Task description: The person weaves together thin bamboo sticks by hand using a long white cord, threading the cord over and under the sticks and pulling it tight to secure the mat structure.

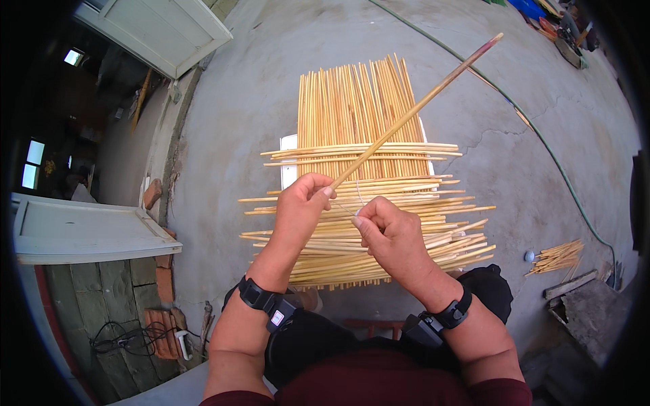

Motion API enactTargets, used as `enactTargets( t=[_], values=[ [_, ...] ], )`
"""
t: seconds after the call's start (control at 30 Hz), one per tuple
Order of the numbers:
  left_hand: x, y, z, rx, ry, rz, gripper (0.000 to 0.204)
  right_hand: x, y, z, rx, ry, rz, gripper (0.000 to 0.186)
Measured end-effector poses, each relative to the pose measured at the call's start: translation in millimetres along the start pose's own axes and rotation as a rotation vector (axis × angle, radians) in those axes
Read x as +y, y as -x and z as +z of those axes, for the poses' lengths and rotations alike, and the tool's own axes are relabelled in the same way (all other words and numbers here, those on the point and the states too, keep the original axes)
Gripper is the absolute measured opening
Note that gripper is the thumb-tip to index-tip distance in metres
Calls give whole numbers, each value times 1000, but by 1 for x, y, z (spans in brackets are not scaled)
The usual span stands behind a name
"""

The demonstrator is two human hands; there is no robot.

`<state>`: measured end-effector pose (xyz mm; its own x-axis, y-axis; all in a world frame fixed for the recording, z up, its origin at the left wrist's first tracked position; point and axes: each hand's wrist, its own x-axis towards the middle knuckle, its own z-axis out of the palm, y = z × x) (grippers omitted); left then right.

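My left hand (300,206) pinches the near end of a long tan stalk (406,122), which slants up to the far right and ends in a reddish tip. A thin white string (359,193) runs near that end, and my right hand (394,235) pinches it between thumb and fingertips. Under both hands lies a layer of loose stalks (433,237) set crosswise. Beyond them, a row of stalks (352,101) lies side by side, pointing away from me, with a few stalks across it. A white board (289,167) shows beneath at the left edge.
A green hose (542,135) curves along the concrete floor at right. A small pile of short stalks (558,257) lies there beside a grey slab (599,314). At left are white doors (95,230), bricks (164,284) and a tangle of black cable (128,342).
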<state>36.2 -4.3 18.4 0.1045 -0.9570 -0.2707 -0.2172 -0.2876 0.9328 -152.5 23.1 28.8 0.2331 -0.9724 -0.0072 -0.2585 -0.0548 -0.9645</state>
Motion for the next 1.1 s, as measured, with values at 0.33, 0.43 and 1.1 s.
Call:
enactTargets(
  t=[0.33,0.43,1.1],
  values=[
    [1,15,6,-159,662,-127,9,0,-7,3,69,-1,-12,10],
    [4,17,6,-152,727,-100,8,0,-9,6,47,36,-16,13],
    [-5,12,9,-141,788,-110,8,1,-8,2,-7,33,-76,23]
  ],
)
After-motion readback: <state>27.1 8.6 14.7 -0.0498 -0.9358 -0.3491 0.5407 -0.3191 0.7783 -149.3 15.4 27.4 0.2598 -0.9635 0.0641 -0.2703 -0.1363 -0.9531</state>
